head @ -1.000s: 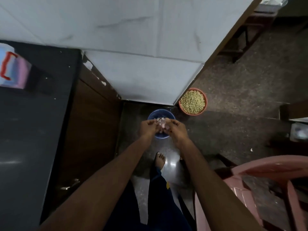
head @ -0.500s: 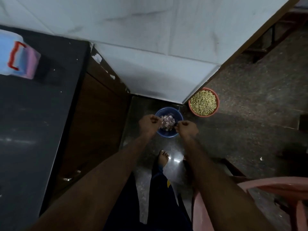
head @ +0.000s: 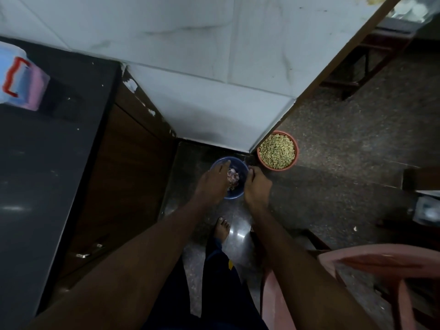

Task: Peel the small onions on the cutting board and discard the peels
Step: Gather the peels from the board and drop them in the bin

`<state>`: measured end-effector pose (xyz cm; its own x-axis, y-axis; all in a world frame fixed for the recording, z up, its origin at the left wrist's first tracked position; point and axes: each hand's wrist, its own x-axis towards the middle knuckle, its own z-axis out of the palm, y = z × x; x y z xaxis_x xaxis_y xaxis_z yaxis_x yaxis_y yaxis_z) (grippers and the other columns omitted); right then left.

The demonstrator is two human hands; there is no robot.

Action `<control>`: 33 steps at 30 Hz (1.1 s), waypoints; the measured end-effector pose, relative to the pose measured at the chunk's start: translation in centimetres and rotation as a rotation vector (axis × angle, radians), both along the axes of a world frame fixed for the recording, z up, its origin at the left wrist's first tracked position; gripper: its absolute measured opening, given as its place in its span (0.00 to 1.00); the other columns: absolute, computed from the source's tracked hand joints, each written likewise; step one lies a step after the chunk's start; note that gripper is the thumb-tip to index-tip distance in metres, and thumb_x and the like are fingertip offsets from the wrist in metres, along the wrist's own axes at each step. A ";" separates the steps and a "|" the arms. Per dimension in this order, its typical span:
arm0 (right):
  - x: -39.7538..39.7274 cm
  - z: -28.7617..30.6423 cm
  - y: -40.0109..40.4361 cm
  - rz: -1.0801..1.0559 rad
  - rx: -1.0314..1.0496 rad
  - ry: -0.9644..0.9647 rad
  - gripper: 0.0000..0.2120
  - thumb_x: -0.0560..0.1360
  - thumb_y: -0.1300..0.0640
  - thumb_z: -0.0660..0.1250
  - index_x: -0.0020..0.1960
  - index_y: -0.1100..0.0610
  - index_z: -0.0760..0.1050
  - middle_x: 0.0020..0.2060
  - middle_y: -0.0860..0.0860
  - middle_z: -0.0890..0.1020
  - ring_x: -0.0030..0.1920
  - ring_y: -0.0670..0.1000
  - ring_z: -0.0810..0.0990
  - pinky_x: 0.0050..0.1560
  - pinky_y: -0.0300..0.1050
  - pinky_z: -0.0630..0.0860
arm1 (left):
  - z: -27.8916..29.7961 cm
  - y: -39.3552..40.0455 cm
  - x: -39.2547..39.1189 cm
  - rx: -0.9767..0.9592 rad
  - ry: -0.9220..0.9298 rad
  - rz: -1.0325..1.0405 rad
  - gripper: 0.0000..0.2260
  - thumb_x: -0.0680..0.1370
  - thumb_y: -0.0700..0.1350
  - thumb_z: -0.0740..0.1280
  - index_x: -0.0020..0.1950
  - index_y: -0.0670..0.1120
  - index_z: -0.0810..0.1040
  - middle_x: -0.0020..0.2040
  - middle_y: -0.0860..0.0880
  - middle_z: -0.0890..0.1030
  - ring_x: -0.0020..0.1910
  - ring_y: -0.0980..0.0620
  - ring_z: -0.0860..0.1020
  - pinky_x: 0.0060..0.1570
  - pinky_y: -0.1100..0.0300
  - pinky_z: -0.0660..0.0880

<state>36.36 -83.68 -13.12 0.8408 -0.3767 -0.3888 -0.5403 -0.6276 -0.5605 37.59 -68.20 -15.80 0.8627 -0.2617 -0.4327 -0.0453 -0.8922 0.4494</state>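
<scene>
A blue bowl (head: 238,194) stands on the dark floor below me, holding pinkish onion peels (head: 232,178). My left hand (head: 213,182) hangs over the bowl's left half with its fingers stretched out toward the far rim. At the bowl's right rim my right hand (head: 257,185) has its fingers curled in, and I see nothing in it. No cutting board or whole onions are in view.
An orange bowl of greenish pulses (head: 277,151) sits right of the blue bowl at the white wall's corner. A black counter (head: 35,175) over a wooden cabinet (head: 123,177) fills the left. A pink plastic chair (head: 371,265) is at lower right. My bare foot (head: 222,228) stands near the bowl.
My hands, joined over the bowl a second ago, have parted. The left hand has uncurled and stretched out over the peels; the right stays curled at the rim.
</scene>
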 end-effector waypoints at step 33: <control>-11.7 14.6 48.0 1.492 0.359 -0.493 0.15 0.87 0.49 0.60 0.68 0.53 0.79 0.67 0.48 0.77 0.69 0.48 0.73 0.71 0.46 0.72 | 18.0 42.9 -33.8 0.313 -0.596 1.254 0.35 0.78 0.37 0.70 0.85 0.40 0.64 0.83 0.42 0.70 0.82 0.43 0.70 0.82 0.50 0.67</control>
